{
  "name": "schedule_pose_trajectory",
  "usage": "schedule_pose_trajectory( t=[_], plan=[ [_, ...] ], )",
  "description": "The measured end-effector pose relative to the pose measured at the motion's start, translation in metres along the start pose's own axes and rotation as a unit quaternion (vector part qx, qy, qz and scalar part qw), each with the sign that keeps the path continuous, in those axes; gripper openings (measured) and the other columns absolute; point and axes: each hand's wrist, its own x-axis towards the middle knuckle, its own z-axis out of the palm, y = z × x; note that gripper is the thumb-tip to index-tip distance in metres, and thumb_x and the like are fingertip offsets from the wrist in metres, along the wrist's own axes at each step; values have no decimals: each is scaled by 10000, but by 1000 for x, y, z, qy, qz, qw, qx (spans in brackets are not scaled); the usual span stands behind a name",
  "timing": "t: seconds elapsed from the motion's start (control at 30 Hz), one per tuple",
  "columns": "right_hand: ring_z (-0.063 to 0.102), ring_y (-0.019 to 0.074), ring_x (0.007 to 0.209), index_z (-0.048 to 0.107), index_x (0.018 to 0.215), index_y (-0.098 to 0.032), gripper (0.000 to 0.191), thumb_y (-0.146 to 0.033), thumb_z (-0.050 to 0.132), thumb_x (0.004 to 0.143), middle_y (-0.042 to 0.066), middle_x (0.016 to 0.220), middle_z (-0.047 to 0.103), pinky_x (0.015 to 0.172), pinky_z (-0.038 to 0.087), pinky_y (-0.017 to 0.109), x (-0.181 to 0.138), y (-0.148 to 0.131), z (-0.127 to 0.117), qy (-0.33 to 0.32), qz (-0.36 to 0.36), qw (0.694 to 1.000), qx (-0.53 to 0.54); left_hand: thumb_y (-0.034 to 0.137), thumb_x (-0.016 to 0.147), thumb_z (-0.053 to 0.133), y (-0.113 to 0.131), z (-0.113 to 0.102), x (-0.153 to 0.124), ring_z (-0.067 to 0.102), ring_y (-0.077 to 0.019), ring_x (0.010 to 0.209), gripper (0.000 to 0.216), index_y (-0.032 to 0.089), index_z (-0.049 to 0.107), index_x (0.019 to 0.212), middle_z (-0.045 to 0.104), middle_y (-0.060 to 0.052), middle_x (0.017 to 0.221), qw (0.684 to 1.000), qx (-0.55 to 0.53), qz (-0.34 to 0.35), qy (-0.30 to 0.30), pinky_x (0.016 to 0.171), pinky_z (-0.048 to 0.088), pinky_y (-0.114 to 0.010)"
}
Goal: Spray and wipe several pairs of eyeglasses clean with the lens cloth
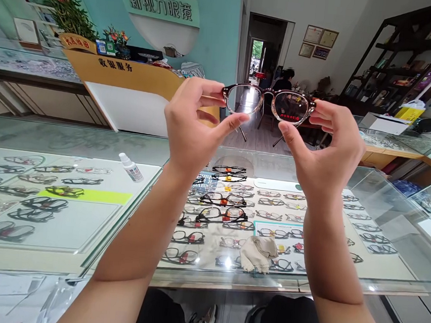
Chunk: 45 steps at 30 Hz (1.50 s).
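The glasses [268, 91] are dark brown above, clear below; the cloth [257, 254] is beige.

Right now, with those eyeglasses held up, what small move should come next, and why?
Probably lower the eyeglasses toward the beige cloth: the left hand and right hand hold them aloft by their outer sides, while the cloth lies within apparent reach on the glass display counter.

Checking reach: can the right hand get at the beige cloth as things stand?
Probably yes, once freed: the right hand holds the eyeglasses, though the left hand holds them too. The cloth lies below, on the glass counter, with nothing covering it.
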Motion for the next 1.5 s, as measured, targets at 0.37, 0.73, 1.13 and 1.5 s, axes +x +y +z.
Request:
schedule_pose_trajectory(
  t=[0.37,0.73,1.13,1.5],
  plan=[
    [756,349,1201,636,1384,-330,526,-603,765,953,108,1354,749,1070,630,613,0,8,-4,-28,9,999,43,891,682,836,-12,2,-2,703,-370,1208,788,369,685,1254,718,-60,1279,999,-18,39,22,757,605,-508],
    [706,377,1313,576,1431,-349,550,-608,728,970,114,1414,691,1097,599,665,-3,12,1,-44,33,996,74,838,715,857,1,7,-8,575,-426,1393,810,383,637,1349,618,-78,1418,998,-28,44,25,886,607,-593],
    [648,373,1326,548,1392,-341,520,-558,737,959,117,1374,628,1052,607,677,-6,1,9,5,-4,998,55,826,748,840,-31,23,-9,605,-434,1418,872,423,538,1460,577,-85,1498,997,-58,49,12,907,648,-570],
    [653,357,1333,527,1437,-347,551,-583,712,974,123,1399,610,1003,649,621,-9,-4,13,13,8,997,71,864,834,729,-39,29,-8,647,-370,1362,881,406,459,1537,622,-87,1503,997,-22,62,30,911,619,-526]
  ],
)
